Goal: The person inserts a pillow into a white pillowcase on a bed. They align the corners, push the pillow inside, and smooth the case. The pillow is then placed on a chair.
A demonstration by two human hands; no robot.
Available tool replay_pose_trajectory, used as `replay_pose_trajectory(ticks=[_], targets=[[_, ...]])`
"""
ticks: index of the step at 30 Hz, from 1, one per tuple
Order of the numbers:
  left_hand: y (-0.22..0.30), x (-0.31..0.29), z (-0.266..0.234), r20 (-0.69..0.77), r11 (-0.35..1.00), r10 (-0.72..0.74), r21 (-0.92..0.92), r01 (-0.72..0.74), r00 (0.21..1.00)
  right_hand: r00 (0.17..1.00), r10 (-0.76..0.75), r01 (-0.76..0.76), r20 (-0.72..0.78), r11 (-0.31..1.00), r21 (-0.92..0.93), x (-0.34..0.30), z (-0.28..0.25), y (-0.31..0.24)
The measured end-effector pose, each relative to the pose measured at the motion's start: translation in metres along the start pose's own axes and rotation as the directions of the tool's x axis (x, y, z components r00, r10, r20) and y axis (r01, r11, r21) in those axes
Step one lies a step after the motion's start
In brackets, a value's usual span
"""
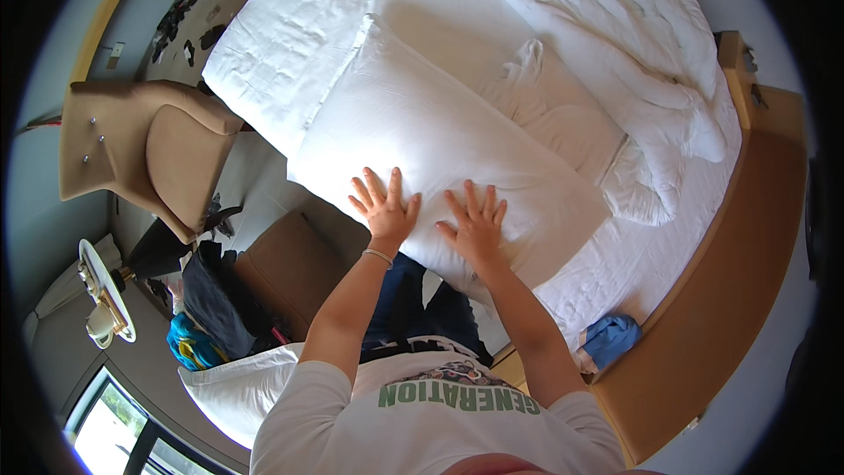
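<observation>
A large white pillow (440,132) lies slantwise across the near side of the bed, its surface mostly smooth. Both my hands rest palm down on its near part, a short gap between them. My left hand (387,209) has its fingers spread flat on the fabric, and a thin bracelet circles that wrist. Beside it, my right hand (477,227) presses on the pillow with fingers apart too. Beyond the pillow, a crumpled white cloth (554,92) and a bunched white duvet (615,26) lie on the white-covered bed (290,13).
A brown armchair (158,145) stands at the left, with a brown ottoman (294,264) nearer me. Dark and blue bundles lie beside it. Another white pillow (242,396) is at lower left, below a round table (107,290). A wooden headboard (747,255) curves along the right, near a blue cloth (609,341).
</observation>
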State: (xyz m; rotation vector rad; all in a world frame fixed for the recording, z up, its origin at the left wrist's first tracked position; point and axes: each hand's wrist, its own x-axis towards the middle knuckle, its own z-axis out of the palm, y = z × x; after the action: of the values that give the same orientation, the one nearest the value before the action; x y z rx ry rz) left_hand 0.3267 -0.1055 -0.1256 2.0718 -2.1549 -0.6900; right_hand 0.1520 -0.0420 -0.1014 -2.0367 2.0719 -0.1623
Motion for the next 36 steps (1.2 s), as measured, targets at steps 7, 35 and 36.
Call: replay_pose_trajectory(ticks=[7,35,36], targets=[[0.040,0.081,0.047,0.423,0.995,-0.096,0.008,0.103,0.901,0.969,0.222,-0.221,0.104,0.975,-0.024,0.054,0.076,0.052],[0.048,0.049,-0.125,0.158,0.666,-0.368,-0.643,0.378,0.916,0.992,0.064,-0.098,0.110,0.936,0.339,-0.036,-0.147,-0.042],[0.047,0.049,-0.131,0.204,0.680,-0.371,-0.605,0.415,0.906,0.998,0.048,-0.059,0.042,0.936,0.346,-0.039,-0.156,-0.041]])
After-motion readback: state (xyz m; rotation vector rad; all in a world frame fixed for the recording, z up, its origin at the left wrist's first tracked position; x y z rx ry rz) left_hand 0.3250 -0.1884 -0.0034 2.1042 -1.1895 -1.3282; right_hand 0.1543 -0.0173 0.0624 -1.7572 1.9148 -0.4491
